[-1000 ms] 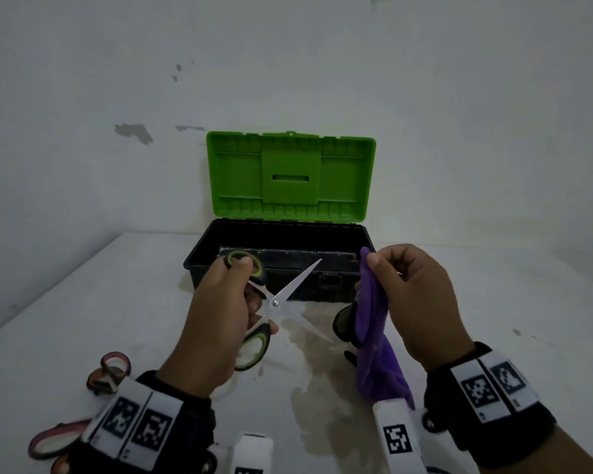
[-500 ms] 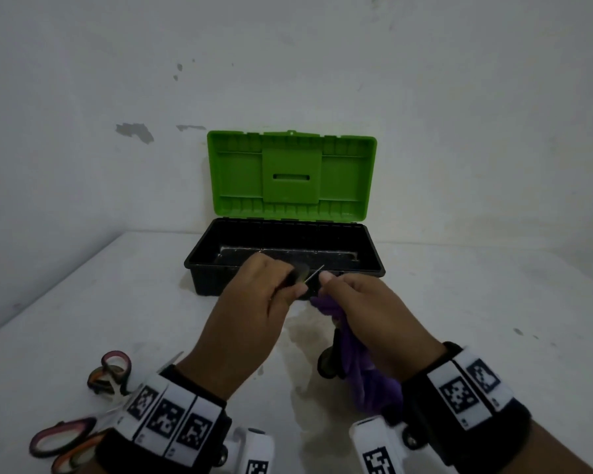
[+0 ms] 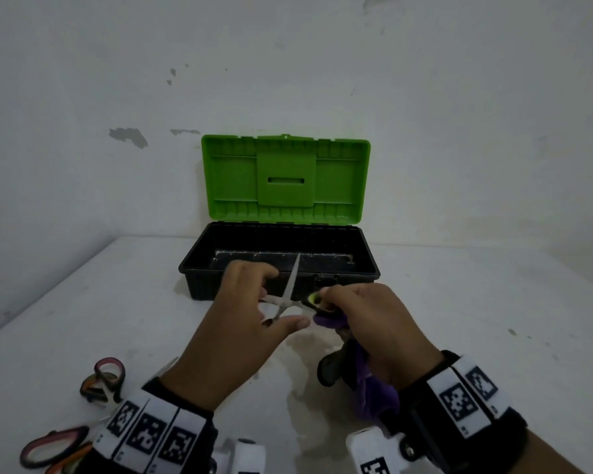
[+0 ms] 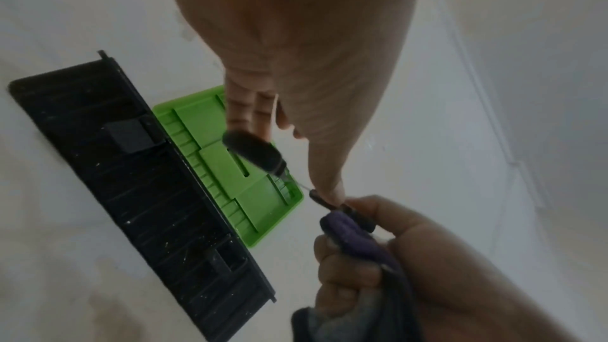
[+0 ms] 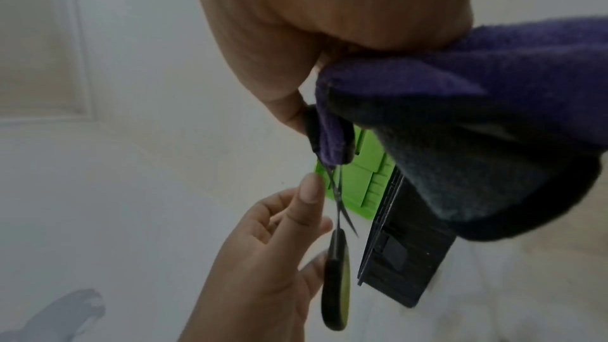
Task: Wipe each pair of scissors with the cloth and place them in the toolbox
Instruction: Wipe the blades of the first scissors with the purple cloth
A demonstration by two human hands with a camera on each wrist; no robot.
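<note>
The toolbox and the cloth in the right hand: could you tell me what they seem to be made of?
Toolbox: apparently moulded plastic, matte black base, green ribbed lid. Cloth: soft purple fabric with a fuzzy nap, possibly microfibre or terry.

You get dim, flat, soft light with faint shadows and no glare, strong wide-angle bending at the edges, and grainy, blurred wrist views where anything close to the lens turns soft.

No words, brands or numbers can be read anywhere. The only signs are black-and-white square code markers on the wristbands (image 3: pixel 144 434), and they carry no legible text.
</note>
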